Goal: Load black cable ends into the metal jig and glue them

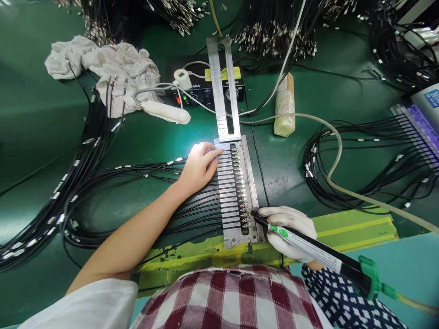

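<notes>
A metal fixture plate (229, 192) lies on the bench, with a row of black cables (206, 200) clamped side by side across it. Small metal connectors (240, 185) line the slot on its right side. My bare left hand (199, 168) rests at the plate's upper left, fingers stretched out and fingertips touching the topmost cables. My gloved right hand (291, 228) is closed around a black dispensing syringe (308, 249) with a green cap and air tube. The syringe's tip points at the connectors near the plate's lower end; exact contact cannot be made out.
Behind the plate, a hinged metal frame (217, 91) leans over a black dispenser box (192, 93). White cloths (116, 68), a white lamp (166, 112) and a wrapped block (284, 107) lie around. Coiled cables (315, 160) lead to a purple-lit unit (423, 132).
</notes>
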A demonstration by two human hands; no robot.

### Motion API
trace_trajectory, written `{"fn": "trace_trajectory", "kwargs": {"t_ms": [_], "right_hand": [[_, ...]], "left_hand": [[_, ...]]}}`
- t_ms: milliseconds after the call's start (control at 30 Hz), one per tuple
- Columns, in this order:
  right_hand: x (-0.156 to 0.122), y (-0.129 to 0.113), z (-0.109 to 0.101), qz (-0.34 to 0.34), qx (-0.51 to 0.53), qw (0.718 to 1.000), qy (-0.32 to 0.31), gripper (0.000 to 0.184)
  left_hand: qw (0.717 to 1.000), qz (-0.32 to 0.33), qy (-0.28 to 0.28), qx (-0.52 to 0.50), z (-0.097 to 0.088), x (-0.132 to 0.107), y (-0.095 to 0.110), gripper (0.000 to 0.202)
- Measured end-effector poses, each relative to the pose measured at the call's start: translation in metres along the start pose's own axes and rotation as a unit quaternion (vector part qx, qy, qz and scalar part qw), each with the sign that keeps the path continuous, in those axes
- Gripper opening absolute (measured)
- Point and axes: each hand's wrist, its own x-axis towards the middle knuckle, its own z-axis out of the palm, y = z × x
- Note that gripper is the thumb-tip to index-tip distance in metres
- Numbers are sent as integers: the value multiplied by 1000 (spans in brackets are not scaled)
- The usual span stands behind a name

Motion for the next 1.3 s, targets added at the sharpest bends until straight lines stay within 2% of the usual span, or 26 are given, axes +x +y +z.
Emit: {"fn": "trace_trajectory", "kwargs": {"t_ms": [200,367,467,800,1033,1300], "right_hand": [[-5,-6,-1,-35,5,999,40,24],[-11,-5,2,-45,-6,999,3,25],[-12,-2,4,-54,-6,998,8,26],[-5,-7,4,-24,-25,999,9,18],[-9,-1,6,-46,0,998,31,25],[-12,-1,4,-34,-8,999,17,28]], "left_hand": [[1000,0,3,-1,0,0,-1,30],[1000,0,5,-1,0,0,-1,30],[1000,-2,2,-1,0,0,-1,30],[1000,-8,-2,-2,0,-1,-1,31],[1000,-2,0,1,0,0,-2,31],[1000,-9,-1,-8,-1,0,-1,31]]}}
